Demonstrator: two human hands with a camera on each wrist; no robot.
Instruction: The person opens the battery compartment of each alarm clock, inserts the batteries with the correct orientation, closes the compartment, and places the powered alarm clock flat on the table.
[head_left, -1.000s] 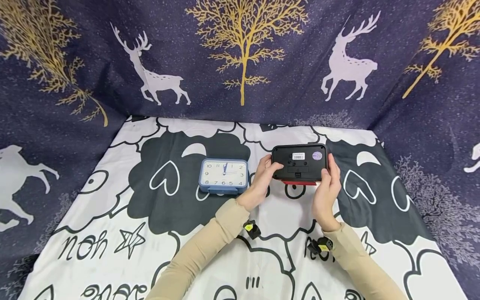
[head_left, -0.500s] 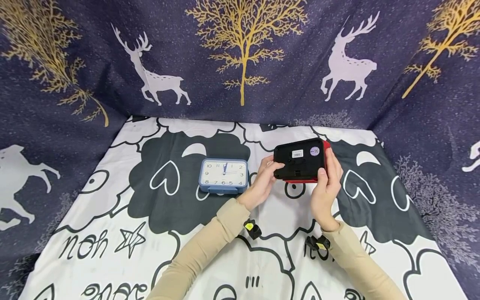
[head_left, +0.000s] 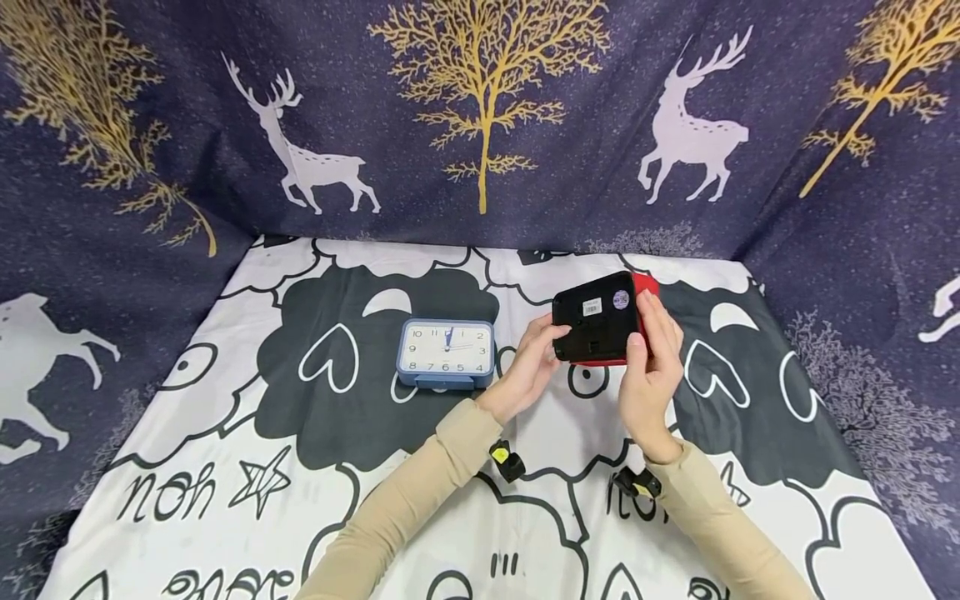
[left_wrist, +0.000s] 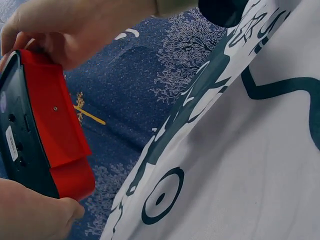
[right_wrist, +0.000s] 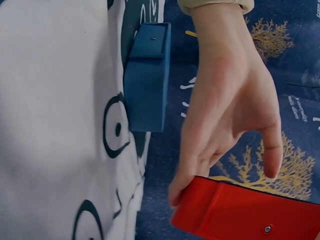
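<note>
A red clock (head_left: 596, 321), its black back turned towards me, is held up between both hands, tilted. A white barcode label and a round purple sticker show on the back; the face is hidden. My left hand (head_left: 528, 362) holds the left end, thumb over the back and fingers reaching behind. At the opposite end my right hand (head_left: 651, 375) grips the red side, its thumb near the back's lower corner. The left wrist view shows the clock's red underside (left_wrist: 55, 110) with a small screw. A blue clock (head_left: 446, 354) stands face-up to view, left of my left hand.
A black-and-white cartoon cloth (head_left: 225, 500) covers the table. Dark blue fabric with deer and gold trees (head_left: 525, 200) hangs behind and at both sides. Black devices with yellow marks (head_left: 507, 461) are at the wrists.
The red clock has turned in my hands, its right end swinging up and away, so more of its red right side shows. The blue clock stays in place.
</note>
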